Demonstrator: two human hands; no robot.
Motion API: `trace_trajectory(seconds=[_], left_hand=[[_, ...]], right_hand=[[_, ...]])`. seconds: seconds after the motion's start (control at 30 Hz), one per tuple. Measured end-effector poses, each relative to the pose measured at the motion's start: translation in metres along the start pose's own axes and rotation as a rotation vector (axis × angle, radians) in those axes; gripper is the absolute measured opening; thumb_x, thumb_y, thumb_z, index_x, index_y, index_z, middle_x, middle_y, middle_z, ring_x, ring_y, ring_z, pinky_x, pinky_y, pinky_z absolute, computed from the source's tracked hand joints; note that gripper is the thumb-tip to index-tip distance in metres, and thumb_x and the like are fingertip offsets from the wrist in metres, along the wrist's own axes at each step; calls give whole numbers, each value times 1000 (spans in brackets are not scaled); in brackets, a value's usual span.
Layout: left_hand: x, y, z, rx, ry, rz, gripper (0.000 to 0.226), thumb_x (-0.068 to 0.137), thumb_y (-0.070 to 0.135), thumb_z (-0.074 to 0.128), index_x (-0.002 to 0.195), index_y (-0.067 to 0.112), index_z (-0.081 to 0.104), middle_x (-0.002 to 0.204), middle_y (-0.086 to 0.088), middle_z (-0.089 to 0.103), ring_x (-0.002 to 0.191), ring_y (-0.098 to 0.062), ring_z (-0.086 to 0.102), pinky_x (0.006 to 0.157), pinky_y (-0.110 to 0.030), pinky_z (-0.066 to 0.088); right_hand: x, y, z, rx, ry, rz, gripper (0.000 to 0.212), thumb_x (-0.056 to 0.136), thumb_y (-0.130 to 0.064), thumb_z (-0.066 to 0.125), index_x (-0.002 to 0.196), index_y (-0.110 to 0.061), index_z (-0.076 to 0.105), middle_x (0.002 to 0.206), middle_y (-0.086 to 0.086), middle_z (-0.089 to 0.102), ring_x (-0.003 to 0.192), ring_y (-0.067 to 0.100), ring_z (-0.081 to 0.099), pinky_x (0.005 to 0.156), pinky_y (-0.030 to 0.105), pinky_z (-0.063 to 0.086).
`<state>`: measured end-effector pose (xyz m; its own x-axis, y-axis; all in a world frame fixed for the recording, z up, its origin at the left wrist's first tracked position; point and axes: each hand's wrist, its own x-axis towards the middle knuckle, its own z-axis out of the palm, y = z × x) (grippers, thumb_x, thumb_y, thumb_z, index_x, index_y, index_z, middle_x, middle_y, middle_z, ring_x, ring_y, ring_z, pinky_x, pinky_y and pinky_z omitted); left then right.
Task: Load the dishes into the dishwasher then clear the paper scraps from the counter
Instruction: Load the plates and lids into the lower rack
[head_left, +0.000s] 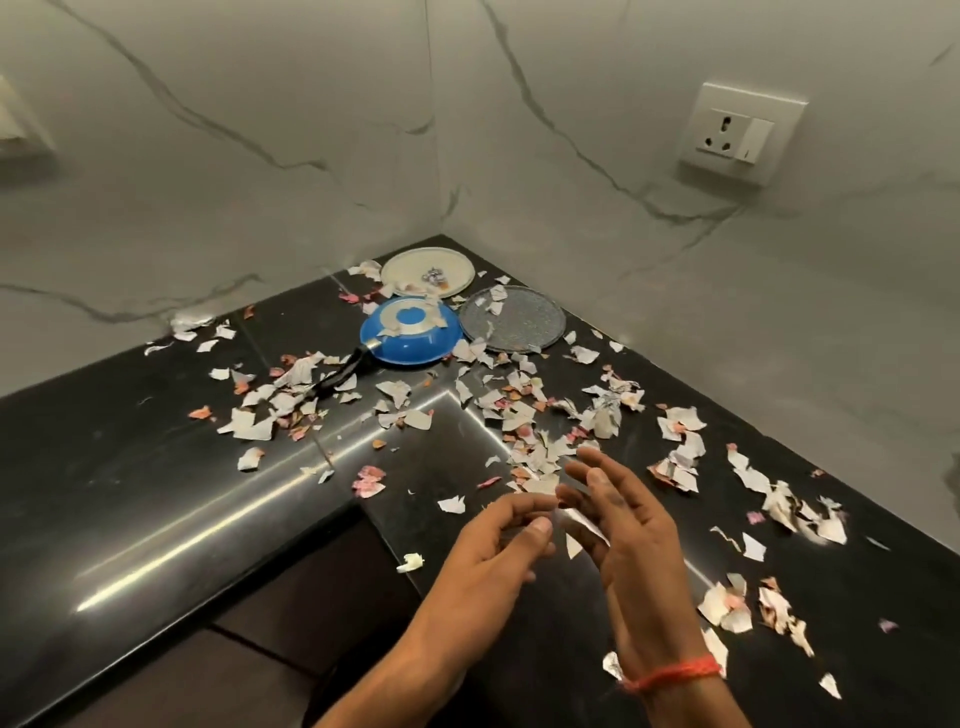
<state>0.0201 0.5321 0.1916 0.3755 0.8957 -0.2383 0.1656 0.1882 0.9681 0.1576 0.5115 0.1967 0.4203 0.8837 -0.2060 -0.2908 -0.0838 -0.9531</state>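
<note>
Paper scraps (524, 415): strewn over black desk (130, 441), thickest in front of upturned blue pan (410, 340). Cream plate (428, 270) behind pan, grey plate (511, 318) beside it. Left hand (498, 540), right hand (623, 525): fingers relaxed, nearest the desk edge, far from the pan; hold on scraps unclear.

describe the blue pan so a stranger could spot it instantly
Find the corner where the marble walls meet above the black stone counter. Three round dishes sit there; the upside-down blue frying pan is nearest you, the only blue one with a black handle.

Paper scraps (524, 415) are scattered across the black tabletop (130, 467); an upturned blue pan (410, 338) is seen at centre.
</note>
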Motion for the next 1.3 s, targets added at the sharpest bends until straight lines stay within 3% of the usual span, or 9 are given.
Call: trace_trajectory(seconds=[0.2,0.4,0.53,0.63,0.87,1.0,1.07,1.17,1.3], left_hand=[[16,0,-18,-14,77,-9,24,106,27,52,119,38,69,116,16,71,105,-4,69,87,-27,55],[66,4,-40,-49,65,-19,23,105,31,52,117,41,69,107,22,71,102,1,68,87,-25,53],[107,7,-57,-51,31,-24,23,105,31,53,118,42,69,109,22,71,103,1,68,87,-25,53],[152,6,-70,-37,-1,-31,23,106,30,52,121,40,66,109,21,71,102,2,68,85,-24,54],[281,12,-101,97,-55,-23,27,104,29,56,131,29,59,119,5,65,105,-6,64,74,-18,48],[350,13,-113,271,-82,-48,39,103,32,57,140,23,51,119,0,64,109,-13,62,91,-31,48],[383,13,-116,384,-98,-46,42,102,30,57,141,22,48,117,-3,63,105,-16,62,93,-35,50],[432,14,-117,631,-109,-15,50,99,31,59,146,19,45,122,-11,63,98,-20,61,81,-32,47],[488,9,-118,945,-124,-15,62,97,35,58,152,15,38,144,-17,53,129,-34,52,100,-38,46]], right_hand=[[12,-2,11,-4,-59,27,23,99,-24,57,115,-27,73,114,-5,75,107,13,70,90,36,56],[49,-12,21,-47,-31,6,35,87,-37,59,117,-26,72,114,-6,75,106,15,70,92,40,54],[81,-19,31,-106,-18,-5,31,91,-34,59,119,-27,70,114,-7,74,107,14,70,90,36,55],[108,-20,40,-184,-32,-18,35,91,-36,59,125,-32,66,118,-12,72,110,9,68,98,40,53],[164,-24,65,-311,-99,8,51,84,-47,59,134,-39,56,128,-14,61,118,5,61,97,29,52],[202,-18,75,-400,-138,32,41,97,-41,56,138,-41,51,128,-15,57,113,-1,59,85,20,49],[217,-13,78,-441,-137,54,42,99,-41,55,140,-40,50,131,-11,57,114,0,58,92,26,51],[235,-2,81,-484,-131,83,41,99,-39,57,140,-38,52,136,-5,58,119,5,59,106,42,50],[248,15,79,-535,-148,134,42,98,-43,56,140,-41,51,135,-6,59,120,5,59,100,34,51]])
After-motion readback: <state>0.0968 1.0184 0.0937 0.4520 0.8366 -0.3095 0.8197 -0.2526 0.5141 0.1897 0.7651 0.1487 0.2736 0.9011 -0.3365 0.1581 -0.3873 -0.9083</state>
